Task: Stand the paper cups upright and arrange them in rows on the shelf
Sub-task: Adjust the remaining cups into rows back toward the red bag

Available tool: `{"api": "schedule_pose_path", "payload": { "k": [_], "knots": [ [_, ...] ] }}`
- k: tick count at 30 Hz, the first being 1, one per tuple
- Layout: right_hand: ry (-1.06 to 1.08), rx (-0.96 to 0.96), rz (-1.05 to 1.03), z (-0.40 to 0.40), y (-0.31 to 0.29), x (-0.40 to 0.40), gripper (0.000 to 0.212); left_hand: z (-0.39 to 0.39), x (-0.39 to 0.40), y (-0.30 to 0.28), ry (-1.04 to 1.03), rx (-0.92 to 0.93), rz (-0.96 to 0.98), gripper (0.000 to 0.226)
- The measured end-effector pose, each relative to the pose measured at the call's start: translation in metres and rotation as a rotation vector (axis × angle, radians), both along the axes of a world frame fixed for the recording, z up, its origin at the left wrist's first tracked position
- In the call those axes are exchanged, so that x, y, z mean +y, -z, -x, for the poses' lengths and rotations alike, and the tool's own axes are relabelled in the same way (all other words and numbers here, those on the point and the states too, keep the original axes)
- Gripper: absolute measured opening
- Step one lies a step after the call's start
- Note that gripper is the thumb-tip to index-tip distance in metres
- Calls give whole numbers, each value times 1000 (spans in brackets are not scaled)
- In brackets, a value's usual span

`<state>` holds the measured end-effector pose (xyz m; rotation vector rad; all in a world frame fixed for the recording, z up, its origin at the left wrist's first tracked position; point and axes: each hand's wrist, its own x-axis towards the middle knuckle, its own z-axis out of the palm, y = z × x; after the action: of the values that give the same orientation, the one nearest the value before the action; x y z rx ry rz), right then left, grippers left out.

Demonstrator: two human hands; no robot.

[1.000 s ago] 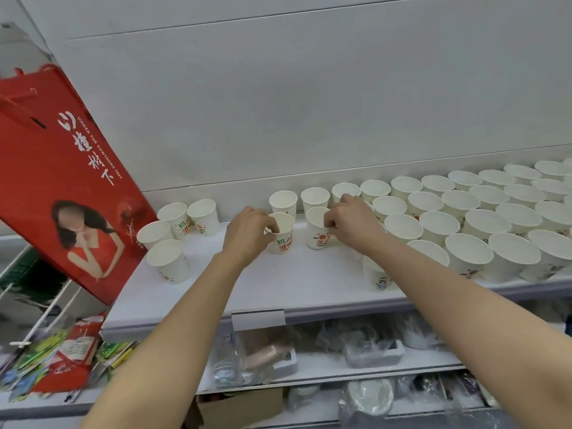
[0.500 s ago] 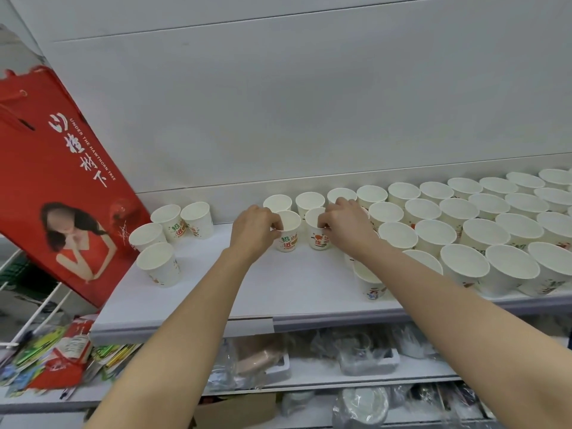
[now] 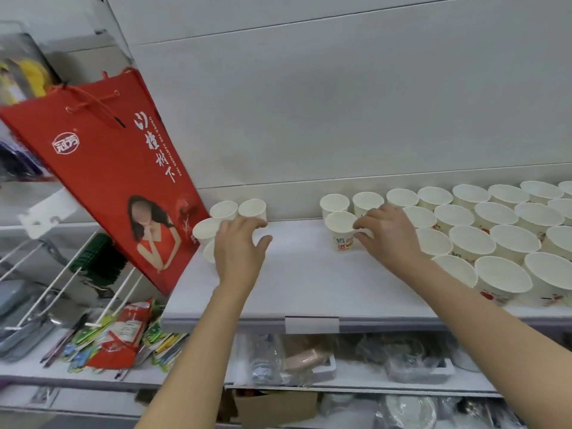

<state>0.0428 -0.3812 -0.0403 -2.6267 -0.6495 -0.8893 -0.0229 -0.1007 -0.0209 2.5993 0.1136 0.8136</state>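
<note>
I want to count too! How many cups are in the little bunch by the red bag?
4. Two cups by the back wall, one beside the red bag, one half behind the left hand. More may be hidden.

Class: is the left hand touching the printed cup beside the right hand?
Apart. Head view shows bare shelf between left hand and printed cup.

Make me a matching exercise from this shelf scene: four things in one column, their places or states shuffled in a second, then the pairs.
1. left hand
2. right hand
3. red bag
4. price tag holder

A. hangs at the shelf's left end
B. on the shelf's front edge
C. fingers spread, holding nothing, by the four loose cups
D. touching a printed cup

Pairs: 1-C, 2-D, 3-A, 4-B
</note>
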Motion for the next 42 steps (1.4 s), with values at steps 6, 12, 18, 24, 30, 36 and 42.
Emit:
{"api": "schedule_pose_path", "payload": {
  "k": [6, 12, 18, 24, 30, 36, 42],
  "knots": [
    [-78, 26, -42, 7, 7, 68, 14, 33, 73, 14, -133, 212, -149, 24],
    [-135, 134, -27, -5, 5, 139, 9, 43, 98, 13, -37, 190, -53, 8],
    [-107, 209, 18, -42, 0, 196, 29, 41, 118, 8, 56, 176, 74, 4],
    [-83, 253, 64, -66, 5, 232, 19, 33, 135, 5, 86, 198, 106, 6],
    [-79, 182, -135, -45, 12, 225, 6, 32, 137, 8, 136, 196, 244, 13],
    [-39, 161, -299, 22, 10, 144, 7, 20, 80, 3, 258, 156, 329, 13],
    [145, 184, -236, 70, 4, 40, 10, 4, -9, 9, 360, 233, 283, 9]
  ]
}}
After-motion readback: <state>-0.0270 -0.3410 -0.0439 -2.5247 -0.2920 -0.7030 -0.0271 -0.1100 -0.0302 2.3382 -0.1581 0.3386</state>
